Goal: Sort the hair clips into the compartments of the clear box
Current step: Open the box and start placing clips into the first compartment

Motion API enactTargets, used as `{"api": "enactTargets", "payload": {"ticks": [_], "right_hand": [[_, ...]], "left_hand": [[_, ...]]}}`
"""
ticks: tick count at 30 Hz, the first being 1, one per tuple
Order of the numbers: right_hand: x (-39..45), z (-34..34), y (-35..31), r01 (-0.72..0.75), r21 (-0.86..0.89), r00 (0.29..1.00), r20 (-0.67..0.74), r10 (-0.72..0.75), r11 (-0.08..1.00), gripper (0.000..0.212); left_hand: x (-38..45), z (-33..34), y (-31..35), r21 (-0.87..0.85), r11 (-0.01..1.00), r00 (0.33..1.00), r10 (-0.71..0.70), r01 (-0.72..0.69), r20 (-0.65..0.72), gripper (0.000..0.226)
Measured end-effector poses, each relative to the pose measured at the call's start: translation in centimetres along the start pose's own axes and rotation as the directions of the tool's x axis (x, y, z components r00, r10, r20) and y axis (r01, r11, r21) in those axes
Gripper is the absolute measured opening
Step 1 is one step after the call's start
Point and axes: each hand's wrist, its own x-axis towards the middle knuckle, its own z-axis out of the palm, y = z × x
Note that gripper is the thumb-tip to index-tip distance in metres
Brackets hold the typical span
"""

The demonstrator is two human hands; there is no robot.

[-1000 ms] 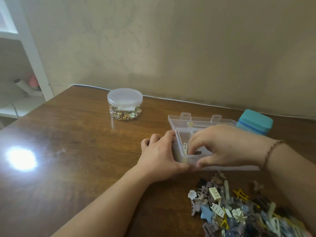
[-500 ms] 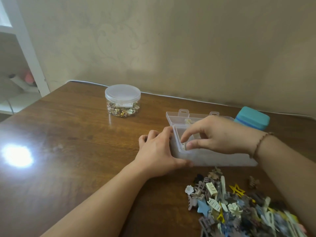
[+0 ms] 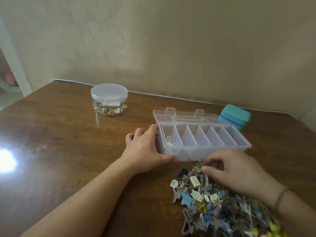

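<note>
The clear box (image 3: pixel 242 142) lies open on the wooden table, with several long compartments side by side and its lid folded back. One cream hair clip (image 3: pixel 169 140) rests in the leftmost compartment; the others look bare. My left hand (image 3: pixel 145 149) grips the box's near left corner. My right hand (image 3: pixel 234 170) hovers at the top of the pile of hair clips (image 3: pixel 205 202) in front of the box, thumb and fingers pinched around a small beige clip (image 3: pixel 198 167). The pile holds many small clips in cream, blue, grey and yellow.
A round clear jar (image 3: pixel 109 100) with a lid, full of small gold trinkets, stands at the back left. A teal case (image 3: pixel 234 118) sits behind the box's right end. A wall bounds the table's far edge. A bright glare spot shines at left.
My right hand has left the leftmost compartment, where a cream clip now lies, and moved down to the pile. My left hand has stayed on the box's corner.
</note>
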Motion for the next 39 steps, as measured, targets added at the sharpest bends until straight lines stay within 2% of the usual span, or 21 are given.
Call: {"api": "enactTargets", "payload": {"ticks": [3,7,11,13,16,18,20,24,28,30,32,33,35,39], "right_hand": [[0.1,0.7,-0.2,-0.075,0.028,0.997,-0.005,0.076,0.997,0.010],[-0.3,0.9,-0.4,-0.077,0.040,0.997,-0.018,0.078,0.996,0.008],[-0.6,-1.0,-0.8,-0.072,0.193,0.996,-0.046,0.082,0.978,0.011],[-0.2,-2.9,-1.7,0.000,0.221,0.988,-0.150,0.034,0.975,0.015],[2.0,-4.7,-3.7,0.178,0.245,0.919,-0.388,-0.072,0.953,0.009],[4.5,-4.3,-5.1,0.222,0.259,0.901,-0.422,-0.097,0.940,0.007],[7.0,-3.1,-5.8,0.214,0.256,0.917,-0.386,-0.103,0.943,0.005],[8.7,-1.4,-6.2,0.172,0.158,0.971,-0.194,-0.141,0.972,0.010],[5.5,-2.4,-5.3,0.288,0.111,0.896,-0.381,-0.227,0.951,0.009],[2.9,-3.3,-4.3,0.277,0.110,0.936,-0.256,-0.242,0.955,0.007],[0.4,-3.5,-3.4,0.210,0.045,0.978,-0.001,-0.210,0.977,0.007],[-0.5,-3.1,-2.7,0.195,-0.023,0.978,0.075,-0.192,0.981,0.004],[-1.7,-2.0,-1.8,0.187,-0.098,0.977,0.123,-0.174,0.978,0.010],[-2.4,-0.1,-1.1,0.168,-0.046,0.983,0.089,-0.163,0.985,0.029]], "left_hand": [[0.0,0.0,0.1,0.008,1.000,1.000,-0.006,0.006,0.001,0.102],[0.1,0.0,0.0,0.005,1.000,1.000,-0.004,0.004,0.001,0.101],[0.1,0.1,-0.1,0.003,1.000,1.000,0.003,-0.003,-0.003,0.101],[0.1,0.1,-0.1,0.001,1.000,1.000,0.015,-0.015,-0.011,0.100],[0.0,0.0,-0.2,0.003,1.000,1.000,0.021,-0.020,-0.013,0.099],[0.0,0.0,-0.2,0.008,1.000,0.999,0.029,-0.029,-0.020,0.099],[0.1,0.0,-0.2,0.018,0.999,0.999,0.035,-0.034,-0.026,0.099],[0.3,0.1,-0.4,0.034,0.999,0.999,0.028,-0.027,-0.021,0.101],[0.4,0.2,-0.5,0.020,1.000,1.000,0.017,-0.017,-0.022,0.102],[0.3,0.2,-0.5,0.018,1.000,1.000,0.014,-0.014,-0.017,0.103],[0.3,0.1,-0.3,0.019,1.000,1.000,0.008,-0.008,-0.014,0.104],[0.3,0.1,-0.3,0.018,1.000,1.000,0.003,-0.003,-0.013,0.104],[0.2,0.1,-0.2,0.018,1.000,1.000,-0.001,0.001,-0.010,0.103],[0.3,0.1,-0.2,0.019,1.000,1.000,0.002,-0.002,-0.010,0.104]]}}
